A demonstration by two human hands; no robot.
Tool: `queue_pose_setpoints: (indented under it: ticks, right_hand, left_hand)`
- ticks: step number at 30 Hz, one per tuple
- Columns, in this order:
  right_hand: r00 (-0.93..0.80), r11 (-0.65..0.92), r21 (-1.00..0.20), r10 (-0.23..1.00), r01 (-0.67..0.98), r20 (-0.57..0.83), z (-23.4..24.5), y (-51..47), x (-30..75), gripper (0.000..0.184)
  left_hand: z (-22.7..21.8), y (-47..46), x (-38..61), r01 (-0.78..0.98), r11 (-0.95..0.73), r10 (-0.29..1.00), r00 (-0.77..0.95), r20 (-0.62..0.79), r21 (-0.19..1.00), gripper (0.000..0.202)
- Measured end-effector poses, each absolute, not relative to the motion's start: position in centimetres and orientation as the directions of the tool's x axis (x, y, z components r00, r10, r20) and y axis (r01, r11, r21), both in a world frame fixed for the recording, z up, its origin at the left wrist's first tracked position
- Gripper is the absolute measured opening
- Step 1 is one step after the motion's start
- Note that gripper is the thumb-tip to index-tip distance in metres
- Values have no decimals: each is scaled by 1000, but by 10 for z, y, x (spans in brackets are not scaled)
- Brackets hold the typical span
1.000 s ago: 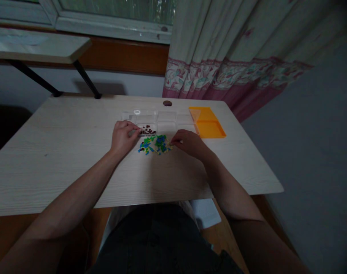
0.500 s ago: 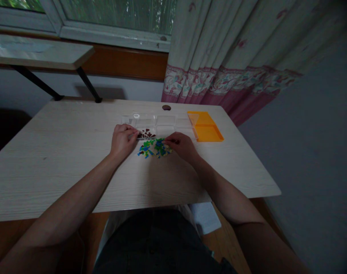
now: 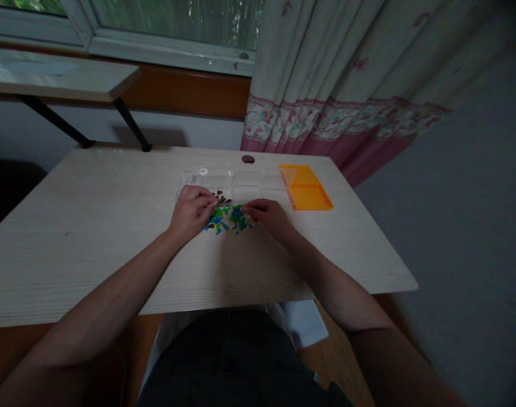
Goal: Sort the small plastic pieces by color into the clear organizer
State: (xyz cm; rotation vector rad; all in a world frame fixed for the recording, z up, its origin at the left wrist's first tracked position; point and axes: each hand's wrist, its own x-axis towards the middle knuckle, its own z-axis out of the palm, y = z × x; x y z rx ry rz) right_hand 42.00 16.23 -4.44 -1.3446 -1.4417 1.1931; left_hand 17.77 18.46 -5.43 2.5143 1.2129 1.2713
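Observation:
A loose pile of small green, blue and yellow pieces [image 3: 237, 217] lies on the table in front of a clear plastic compartment box [image 3: 246, 194]. Brown pieces [image 3: 222, 198] sit in one of the box's front compartments. My left hand [image 3: 193, 210] is over the box's front left part, at the pile's left edge, with thumb and fingers drawn together. At the pile's right side my right hand [image 3: 271, 217] has its fingertips pinched among the pieces. Whatever either pinch holds is too small to make out.
An orange tray-like case [image 3: 306, 189] lies at the right end of the clear box. Behind the box, a round dark spot [image 3: 248, 159] marks the table [image 3: 126, 237]. A raised shelf [image 3: 63, 79] stands at the back left, and a curtain [image 3: 309, 85] hangs behind the table.
My left hand has shifted right and slightly nearer me, from the brown pieces to the pile's left edge. My right hand stays at the pile's right side, almost unmoved.

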Motion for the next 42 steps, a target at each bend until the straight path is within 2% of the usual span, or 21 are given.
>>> queue_pose_setpoints:
  ticks: [7, 12, 23, 29, 42]
  right_hand:
    - [-193, 20, -980, 981, 198, -19, -42, 157, 413, 34]
    - [-276, 21, -991, 961, 130, -16, -44, 154, 408, 34]
    - [-262, -44, -997, 963, 59, -58, -46, 152, 404, 35]
    - [-262, -31, -995, 963, 95, -56, -48, 153, 405, 36]
    - [-232, 107, -973, 971, 207, 57, -47, 152, 406, 34]
  left_hand:
    - [-47, 168, 189, 506, -790, 594, 493, 636, 346, 25]
    - [-47, 163, 193, 485, -792, 594, 479, 646, 369, 23]
    - [-45, 160, 194, 511, -790, 583, 454, 674, 339, 15]
    - [-45, 160, 194, 520, -790, 579, 460, 674, 324, 17]
    - [-46, 162, 192, 512, -798, 566, 460, 684, 316, 19]
